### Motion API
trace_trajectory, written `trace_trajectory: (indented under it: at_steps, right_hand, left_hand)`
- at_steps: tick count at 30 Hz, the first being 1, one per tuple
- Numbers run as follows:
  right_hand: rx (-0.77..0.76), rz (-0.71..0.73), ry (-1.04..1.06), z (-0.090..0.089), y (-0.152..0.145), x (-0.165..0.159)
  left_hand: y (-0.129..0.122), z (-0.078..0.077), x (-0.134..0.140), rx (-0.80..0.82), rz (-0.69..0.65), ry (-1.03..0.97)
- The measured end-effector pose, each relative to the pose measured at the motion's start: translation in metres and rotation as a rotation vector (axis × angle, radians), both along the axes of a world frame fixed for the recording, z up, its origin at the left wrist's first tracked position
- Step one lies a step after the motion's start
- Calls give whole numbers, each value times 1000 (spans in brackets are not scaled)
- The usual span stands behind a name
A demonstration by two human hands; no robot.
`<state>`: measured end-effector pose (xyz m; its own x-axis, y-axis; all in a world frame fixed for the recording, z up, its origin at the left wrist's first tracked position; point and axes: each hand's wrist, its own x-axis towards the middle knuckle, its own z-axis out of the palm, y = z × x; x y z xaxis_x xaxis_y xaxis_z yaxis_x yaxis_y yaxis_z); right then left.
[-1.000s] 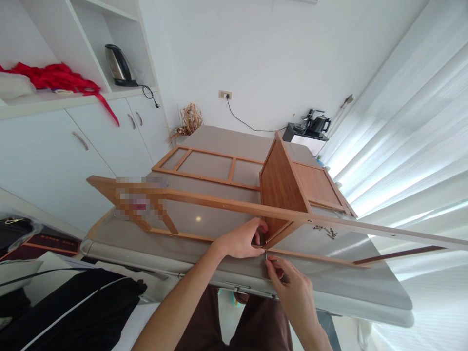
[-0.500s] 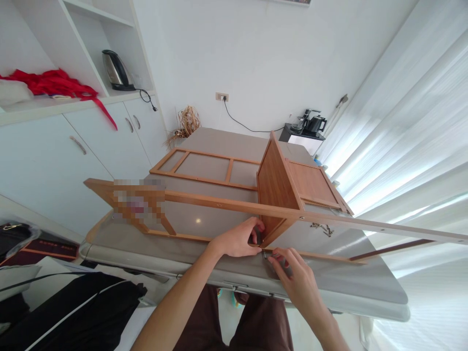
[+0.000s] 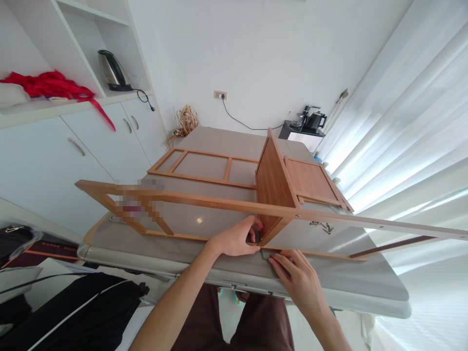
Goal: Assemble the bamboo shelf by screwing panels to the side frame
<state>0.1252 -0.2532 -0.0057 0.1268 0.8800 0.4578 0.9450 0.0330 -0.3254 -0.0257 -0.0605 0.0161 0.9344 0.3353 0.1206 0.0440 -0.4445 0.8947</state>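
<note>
A wooden side frame (image 3: 197, 200) stands on its long edge near the front of the table, with a wooden panel (image 3: 276, 178) joined upright across it. My left hand (image 3: 237, 239) is closed around the lower corner where panel and frame meet, thumb along the bottom rail. Just right of it, my right hand (image 3: 298, 275) pinches the long arm of a hex key (image 3: 263, 255). The key's other end sits at the bottom rail, below the panel's corner; the screw head there is too small to make out.
Several loose screws (image 3: 323, 227) lie right of the panel on the grey table (image 3: 215, 134). Behind lie a second ladder-like wooden frame (image 3: 201, 168) and flat wooden panels (image 3: 310, 178). A dark bag (image 3: 91, 302) is at the lower left.
My right hand has turned slightly with the hex key, whose long arm now shows at a different angle. The left hand keeps its grip; the view has shifted a little.
</note>
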Motion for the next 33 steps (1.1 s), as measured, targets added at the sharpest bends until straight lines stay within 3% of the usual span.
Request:
trace_trajectory:
  at_steps: [8,17,24,33]
  right_hand:
    - [-48,94,100,-3,4,2]
    - [-87,162,98,9,-1,-2]
    - [-102,110,163,19,-3,-7]
    - [-100,100,149,17,4,-11]
  left_hand:
    - [0,1,0,8,-3,15]
    - [0,3,-1,11,1,19]
    - [0,2,-1,10,6,18]
    - [2,1,-2,9,-16,7]
